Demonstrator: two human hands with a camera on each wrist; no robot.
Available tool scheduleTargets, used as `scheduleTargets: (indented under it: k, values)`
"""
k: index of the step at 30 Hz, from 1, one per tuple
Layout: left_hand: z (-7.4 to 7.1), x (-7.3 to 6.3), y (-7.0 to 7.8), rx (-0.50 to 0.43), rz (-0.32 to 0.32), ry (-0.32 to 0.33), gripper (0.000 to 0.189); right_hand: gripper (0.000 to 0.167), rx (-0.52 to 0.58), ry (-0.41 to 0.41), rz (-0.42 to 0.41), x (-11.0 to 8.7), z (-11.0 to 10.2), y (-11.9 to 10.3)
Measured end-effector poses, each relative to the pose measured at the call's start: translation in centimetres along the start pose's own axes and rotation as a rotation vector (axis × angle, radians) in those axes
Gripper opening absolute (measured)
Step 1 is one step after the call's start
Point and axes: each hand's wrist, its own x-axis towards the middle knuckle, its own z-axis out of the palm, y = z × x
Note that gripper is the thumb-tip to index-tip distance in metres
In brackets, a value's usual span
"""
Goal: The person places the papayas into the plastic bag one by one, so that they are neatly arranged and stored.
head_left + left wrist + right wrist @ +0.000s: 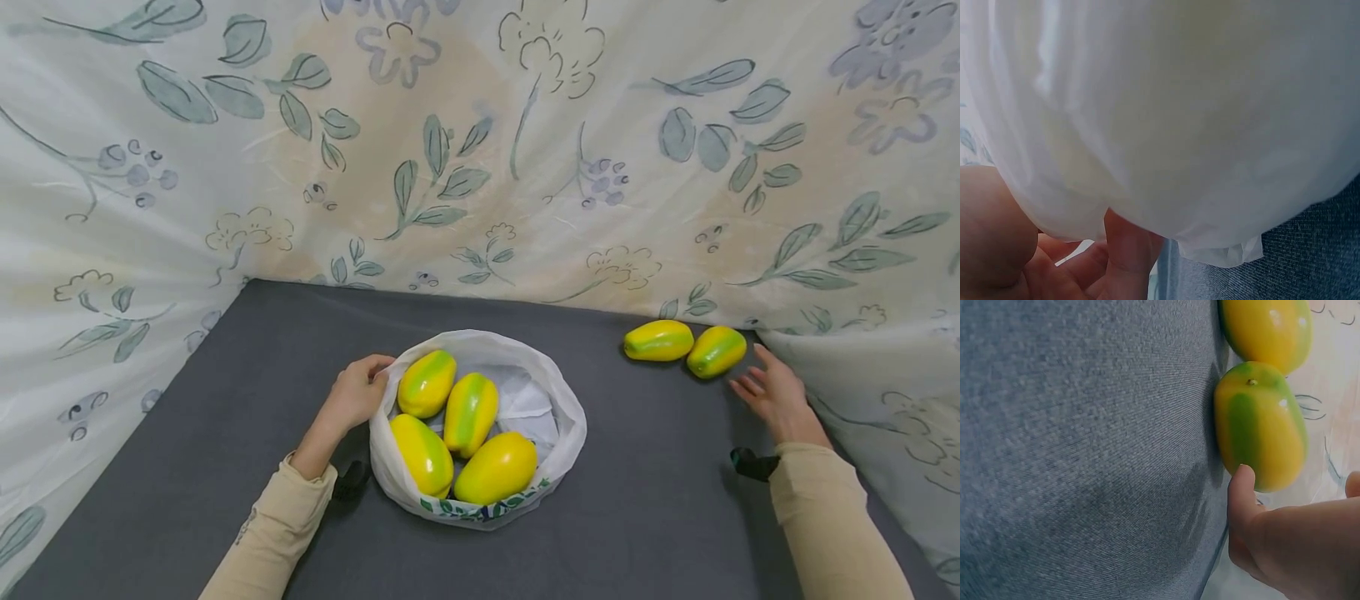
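Observation:
A white plastic bag (570, 417) with its rim spread wide stands on the dark cloth, with several yellow papayas (471, 414) streaked with green inside. My left hand (358, 390) grips the bag's left rim; in the left wrist view its thumb and fingers (1132, 247) lie on either side of the thin plastic. Two more papayas lie side by side at the back right. My right hand (776, 396) is beside the nearer papaya (717, 352), fingers spread and relaxed. From the right wrist, a fingertip overlaps the lower end of that papaya (1260, 431).
The dark grey cloth (637, 508) covers the table surface. A flowered white curtain (480, 167) rises at the back and along both sides, close behind the two loose papayas (658, 341). Green leaf print marks the bag's front.

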Motion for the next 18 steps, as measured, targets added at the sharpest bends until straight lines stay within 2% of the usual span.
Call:
scheduleTargets:
  k: [7, 18]
  values:
    - [-0.2, 0.0, -0.1, -0.005, -0.019, -0.011, 0.034, 0.104, -0.099, -0.008, -0.021, 0.1, 0.8, 0.1]
    - [-0.1, -0.1, 0.0, -0.002, -0.033, 0.011, 0.033, 0.098, -0.288, -0.051, -0.098, 2.1, 1.6, 0.9]
